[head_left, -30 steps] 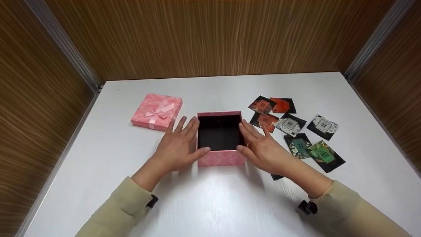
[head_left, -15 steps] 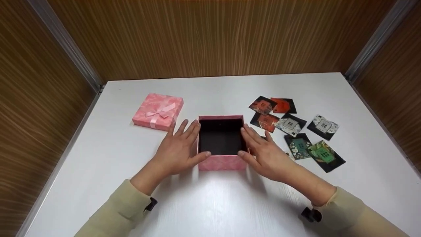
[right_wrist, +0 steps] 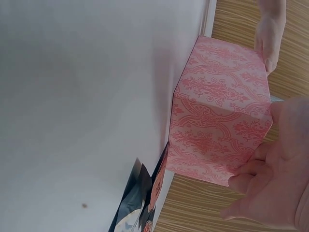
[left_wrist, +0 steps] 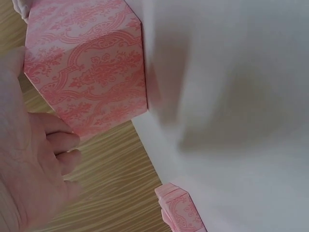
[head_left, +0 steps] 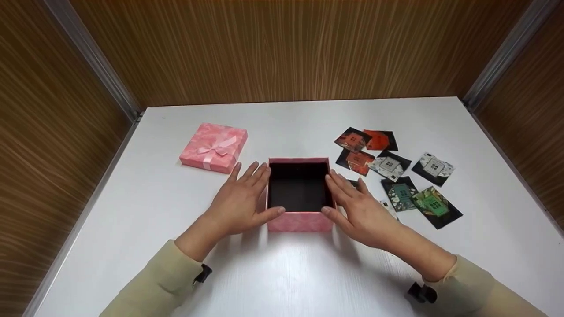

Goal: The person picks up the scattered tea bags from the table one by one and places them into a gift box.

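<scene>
A pink patterned box (head_left: 299,222), lidless and with a dark bare inside, sits upright on the white table. My left hand (head_left: 235,202) lies along its left wall, fingers straight, the thumb at the near left corner. On the opposite side my right hand (head_left: 361,211) presses the right wall the same way, thumb at the near right corner. In the left wrist view, fingertips of the left hand (left_wrist: 38,154) touch the rim of the patterned box (left_wrist: 96,72). The right wrist view has the right hand (right_wrist: 275,169) against the box wall (right_wrist: 217,116).
A pink lid (head_left: 213,147) with a ribbon bow lies left of the box. Several flat square printed packets, among them a green one (head_left: 436,207) and an orange one (head_left: 380,140), are spread on the right, some overlapping. Wood-grain panels (head_left: 299,53) border the table (head_left: 286,273).
The box has slid toward me and slightly right, both hands moving along with it. Another packet beside my right hand has come into sight. The lid and other packets stay put.
</scene>
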`<state>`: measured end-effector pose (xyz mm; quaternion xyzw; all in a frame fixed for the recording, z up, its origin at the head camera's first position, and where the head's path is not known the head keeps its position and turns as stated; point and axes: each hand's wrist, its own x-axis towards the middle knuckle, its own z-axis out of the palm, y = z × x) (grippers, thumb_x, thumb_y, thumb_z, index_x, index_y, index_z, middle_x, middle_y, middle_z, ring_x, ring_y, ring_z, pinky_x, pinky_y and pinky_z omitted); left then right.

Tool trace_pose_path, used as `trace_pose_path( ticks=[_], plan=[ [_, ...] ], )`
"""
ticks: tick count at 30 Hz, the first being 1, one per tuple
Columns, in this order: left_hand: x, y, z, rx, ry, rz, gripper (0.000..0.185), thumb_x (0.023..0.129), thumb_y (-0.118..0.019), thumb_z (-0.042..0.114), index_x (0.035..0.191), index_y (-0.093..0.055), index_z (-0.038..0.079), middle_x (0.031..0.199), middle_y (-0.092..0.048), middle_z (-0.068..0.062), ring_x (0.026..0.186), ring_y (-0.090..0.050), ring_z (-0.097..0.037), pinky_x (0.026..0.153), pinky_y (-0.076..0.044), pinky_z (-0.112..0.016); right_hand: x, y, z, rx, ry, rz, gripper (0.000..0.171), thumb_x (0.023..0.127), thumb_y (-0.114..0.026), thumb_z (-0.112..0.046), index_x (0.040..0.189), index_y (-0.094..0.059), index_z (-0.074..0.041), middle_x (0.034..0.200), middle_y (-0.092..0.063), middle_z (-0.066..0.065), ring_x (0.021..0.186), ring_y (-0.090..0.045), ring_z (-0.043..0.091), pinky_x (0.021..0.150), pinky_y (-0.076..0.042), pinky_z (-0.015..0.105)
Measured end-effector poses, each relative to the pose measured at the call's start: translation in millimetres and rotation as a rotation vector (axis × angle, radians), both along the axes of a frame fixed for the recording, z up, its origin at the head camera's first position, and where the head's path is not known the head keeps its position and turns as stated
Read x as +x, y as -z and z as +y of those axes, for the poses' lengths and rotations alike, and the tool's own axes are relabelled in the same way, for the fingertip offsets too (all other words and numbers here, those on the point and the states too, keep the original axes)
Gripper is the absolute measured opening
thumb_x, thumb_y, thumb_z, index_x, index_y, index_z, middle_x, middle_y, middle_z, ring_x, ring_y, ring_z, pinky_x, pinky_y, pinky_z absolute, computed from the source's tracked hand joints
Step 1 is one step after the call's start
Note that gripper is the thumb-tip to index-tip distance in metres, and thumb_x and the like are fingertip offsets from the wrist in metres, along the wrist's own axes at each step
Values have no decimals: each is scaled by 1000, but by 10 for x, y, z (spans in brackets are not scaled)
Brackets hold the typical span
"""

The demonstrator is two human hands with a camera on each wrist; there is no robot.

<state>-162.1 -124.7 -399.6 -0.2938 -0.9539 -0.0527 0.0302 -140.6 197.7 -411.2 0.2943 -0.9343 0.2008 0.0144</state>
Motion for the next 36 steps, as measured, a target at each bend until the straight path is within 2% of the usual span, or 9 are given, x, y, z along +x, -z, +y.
trace_pose_path(
  ticks=[7,12,17,22,30,32,34,36],
  plan=[
    [-60,-17,12,37,15,-6,108,97,-43,82,166,-29,0,173,-26,-16,161,-20,-34,129,-8,-57,17,26,-1,3,-4,31,77,111,-51,-49,166,-30,1,173,-25,16,158,-28,33,123,-16,70],
    [-158,-25,47,66,5,-44,116,92,-45,88,168,-24,3,175,-22,-15,162,-17,-32,130,-7,-54,17,33,3,2,2,21,77,111,-51,-49,166,-29,0,173,-25,16,158,-27,32,123,-16,70],
    [-238,3,83,62,24,-90,123,88,-45,91,169,-18,4,176,-14,-15,163,-12,-32,130,-7,-54,20,27,9,6,6,7,77,111,-50,-49,167,-27,-1,174,-22,14,159,-25,31,124,-15,69],
    [-249,39,85,71,49,-110,127,87,-47,92,169,-14,1,176,-10,-17,163,-11,-31,129,-9,-57,25,22,4,3,0,17,77,111,-52,-48,167,-27,0,174,-24,15,158,-26,32,124,-16,69],
    [-253,45,87,70,49,-118,130,86,-47,93,169,-11,0,177,-8,-17,163,-12,-29,129,-10,-57,21,4,14,7,0,-2,77,111,-51,-48,168,-26,-2,175,-22,13,159,-26,31,124,-15,69],
    [-253,43,87,62,49,-118,130,86,-46,93,169,-11,0,177,-8,-17,163,-13,-28,129,-11,-57,14,-4,24,-2,0,-24,77,111,-51,-50,168,-27,-4,175,-21,12,157,-30,31,124,-14,68],
    [-250,40,87,53,49,-117,130,86,-45,94,169,-10,0,177,-8,-17,163,-12,-27,129,-11,-57,-2,-12,44,-24,4,-52,76,111,-51,-51,168,-28,-6,176,-20,11,151,-41,31,125,-13,68],
    [-247,39,84,44,50,-113,130,86,-44,94,169,-10,0,177,-8,-17,163,-12,-27,129,-10,-58,-30,-37,81,-51,22,-78,75,111,-50,-51,169,-28,-9,176,-17,9,149,-44,35,125,-13,67]
  ],
)
